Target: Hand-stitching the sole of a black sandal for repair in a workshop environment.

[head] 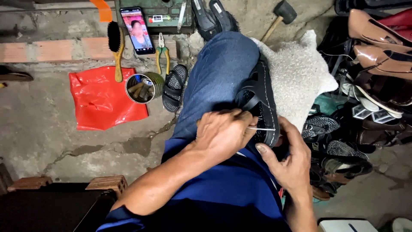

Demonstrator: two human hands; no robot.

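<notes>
— While the black sandal [262,103] lies across the blue-jeaned knee [219,81], see how the left hand [225,133] is bunched up tight against its sole edge? Fingers pinched shut on a thin needle [262,128] that pokes out towards the rim.

— I see it. And the right hand [292,161]?

— Curled round the near end of the sandal from below, thumb up along the side, steadying it. It's closed on the shoe, not loose.

— What's under the sandal, that pale thing?

— A fluffy off-white cloth [300,77] spread over the lap, right beside the shoe on the far side.

— Plenty lying about on the floor too.

— Yes. A second black sandal [174,88] flat on the concrete just left of the knee, next to a round tin [141,88] stuffed with bits. A red plastic bag [103,101] touches the tin, and a wooden-handled brush [116,53] rests partly over the bag's top edge.

— And beyond those?

— Green-handled pliers [162,53] and a phone [137,30] with its screen lit, propped near a brick ledge. A mallet [279,19] sits further back, well apart from the hands.

— The heap on the right?

— A pile of shoes [369,86], brown, tan and black, jumbled together close by the right hand
</notes>
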